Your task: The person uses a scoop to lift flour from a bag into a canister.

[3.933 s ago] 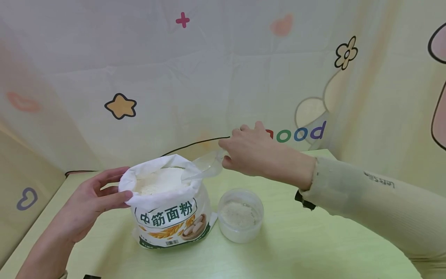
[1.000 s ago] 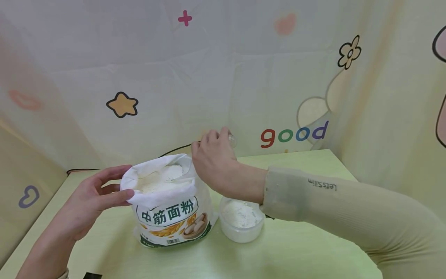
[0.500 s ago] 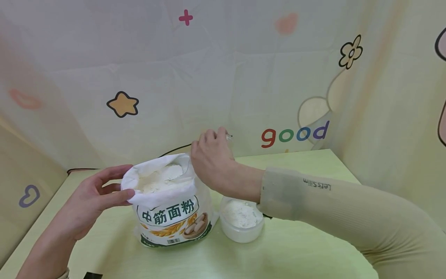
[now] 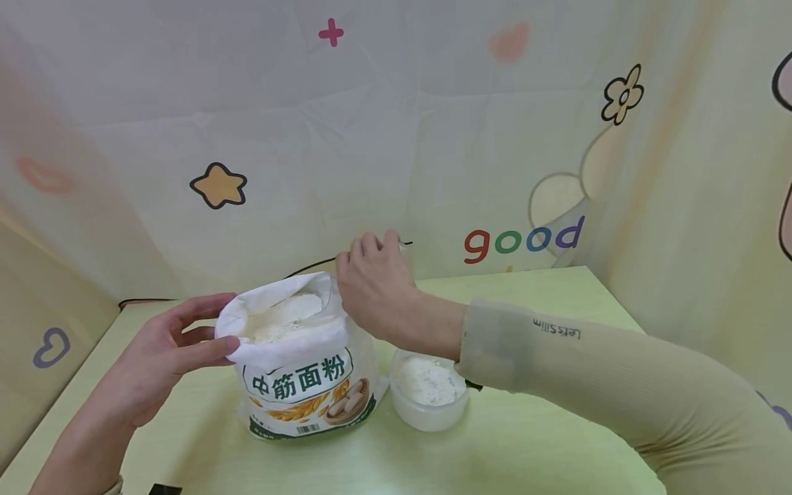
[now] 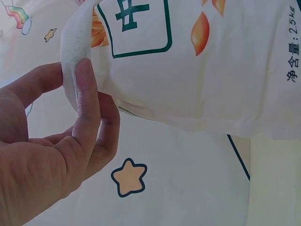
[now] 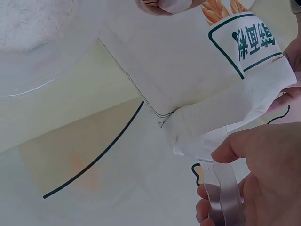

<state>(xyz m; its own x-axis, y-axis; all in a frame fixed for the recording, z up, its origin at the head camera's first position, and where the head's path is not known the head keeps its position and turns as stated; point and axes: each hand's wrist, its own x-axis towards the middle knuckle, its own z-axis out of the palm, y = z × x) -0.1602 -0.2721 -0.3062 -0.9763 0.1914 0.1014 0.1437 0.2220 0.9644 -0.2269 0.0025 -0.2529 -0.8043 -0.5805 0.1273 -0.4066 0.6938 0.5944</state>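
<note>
An open white paper bag of flour [image 4: 295, 392] stands on the table, its top rolled outward into a cuff. At its left side my left hand [image 4: 170, 347] pinches the cuff [image 5: 77, 47] between thumb and fingers. My right hand [image 4: 379, 295], at the bag's right rim, grips the wavy handle of a clear plastic scoop [image 6: 222, 188]. The scoop's head is down inside the bag, mostly hidden by the rim and hand. Loose flour [image 4: 272, 323] shows in the bag's mouth. To the right, below my right wrist, sits a clear round tub [image 4: 430, 418] with a mound of flour in it.
The pale green tabletop [image 4: 526, 440] extends in front and to the right. A printed fabric curtain [image 4: 396, 137] hangs close behind the table and along both sides. Small black objects show by each wrist, one at the bottom edge.
Since the oldest frame, the tub's flour has become a higher, whiter mound. My right hand is farther left, by the bag's rim; lately it shifted slightly left. The left hand keeps its hold.
</note>
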